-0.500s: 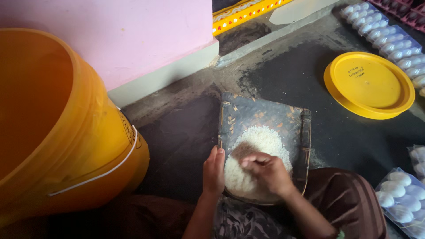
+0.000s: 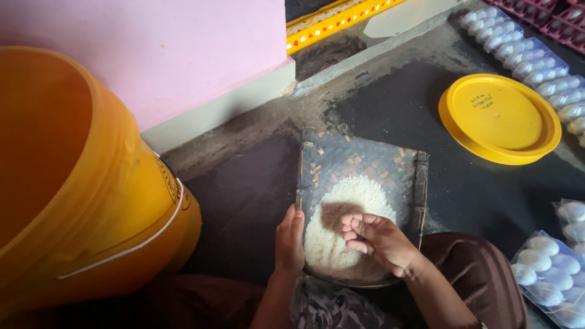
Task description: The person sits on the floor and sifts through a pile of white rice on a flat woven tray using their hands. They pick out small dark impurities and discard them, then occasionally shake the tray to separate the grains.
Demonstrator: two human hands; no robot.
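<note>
Dark, rough floor (image 2: 244,201) beside a pink wall (image 2: 152,55), with a person sitting low and sorting rice. A woven winnowing tray (image 2: 365,159), flat, dark and worn pale at its weave, is lying in front of the knees, carrying a loose white heap of rice (image 2: 341,225) toward its near end. The left hand (image 2: 290,242) is gripping the tray's left rim, fingers curled over the edge. The right hand (image 2: 379,240) is hovering over the heap, fingers half curled; whether it is pinching grains cannot be told. The heap is looking mostly unspread, so the picking-over appears partly done at most. A smooth orange plastic bucket (image 2: 91,201) is standing on the left, its round yellow lid (image 2: 499,119) lying far right beside clear egg cartons (image 2: 542,259).
</note>
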